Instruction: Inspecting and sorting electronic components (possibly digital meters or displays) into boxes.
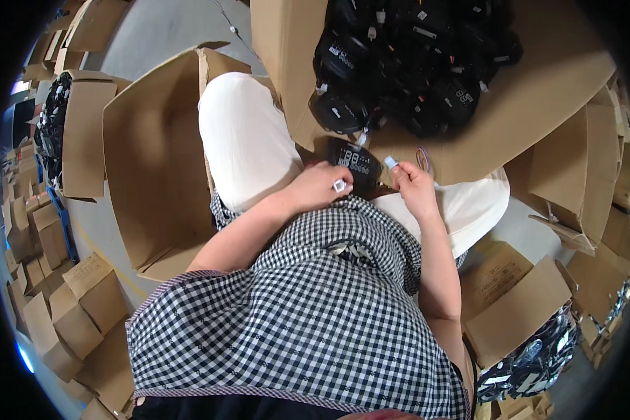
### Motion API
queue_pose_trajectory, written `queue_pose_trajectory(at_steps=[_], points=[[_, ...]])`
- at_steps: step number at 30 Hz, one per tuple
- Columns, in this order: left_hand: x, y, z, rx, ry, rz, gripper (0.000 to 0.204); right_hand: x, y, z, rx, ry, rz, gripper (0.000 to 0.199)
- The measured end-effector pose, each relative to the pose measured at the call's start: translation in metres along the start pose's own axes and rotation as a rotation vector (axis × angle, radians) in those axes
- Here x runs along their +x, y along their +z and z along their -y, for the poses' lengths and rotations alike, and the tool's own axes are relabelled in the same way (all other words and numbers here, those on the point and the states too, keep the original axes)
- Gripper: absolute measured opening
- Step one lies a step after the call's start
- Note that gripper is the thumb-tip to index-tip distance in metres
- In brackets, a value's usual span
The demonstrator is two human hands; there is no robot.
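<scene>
In my lap, between my knees, is a black display panel [358, 162] with white segment digits and icons on its face. My left hand [320, 187] is closed against the panel's near left edge, with a small white square connector [339, 185] at its fingertips. On the panel's other side, my right hand [414, 189] pinches a pale white connector [390, 162] between thumb and finger. Thin coloured wires [423, 158] loop up beside that hand. How the wires run to either connector is hidden by my fingers.
Ahead stands a large open cardboard box [539, 77] holding a heap of black display units [406, 63] with white plugs. An open box [154, 154] is left of my knee. More boxes [84, 301] line both sides; one at lower right holds bagged parts [532, 360].
</scene>
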State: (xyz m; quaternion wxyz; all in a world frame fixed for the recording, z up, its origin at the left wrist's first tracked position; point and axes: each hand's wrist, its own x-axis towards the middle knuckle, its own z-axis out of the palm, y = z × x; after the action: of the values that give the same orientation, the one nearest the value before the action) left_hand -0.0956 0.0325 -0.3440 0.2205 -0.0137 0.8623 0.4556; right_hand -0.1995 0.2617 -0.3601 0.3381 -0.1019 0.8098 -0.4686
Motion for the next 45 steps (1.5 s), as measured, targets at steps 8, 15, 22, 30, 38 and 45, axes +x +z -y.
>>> queue_pose_trajectory(at_steps=[8, 15, 22, 30, 38, 45], points=[[0.015, 0.006, 0.006, 0.195, -0.028, 0.091, 0.032, -0.032, 0.023, 0.070, -0.620, -0.302, 0.070, 0.020], [0.022, 0.011, 0.000, 0.261, -0.012, -0.034, 0.025, -0.029, 0.043, 0.040, -0.012, 0.080, 0.087, 0.026], [0.020, 0.014, -0.011, 0.481, -0.007, -0.129, 0.018, -0.028, 0.038, 0.043, 0.780, 0.513, 0.237, 0.023], [0.018, 0.020, -0.016, 0.468, 0.018, -0.165, 0.016, -0.035, 0.034, 0.044, 0.835, 0.480, 0.250, 0.023], [0.015, 0.022, -0.024, 0.474, -0.039, -0.124, 0.017, -0.036, 0.032, 0.043, 0.832, 0.520, 0.220, 0.022], [0.017, 0.022, -0.019, 0.479, 0.031, -0.132, 0.017, -0.029, 0.030, 0.046, 0.810, 0.589, 0.345, 0.021]])
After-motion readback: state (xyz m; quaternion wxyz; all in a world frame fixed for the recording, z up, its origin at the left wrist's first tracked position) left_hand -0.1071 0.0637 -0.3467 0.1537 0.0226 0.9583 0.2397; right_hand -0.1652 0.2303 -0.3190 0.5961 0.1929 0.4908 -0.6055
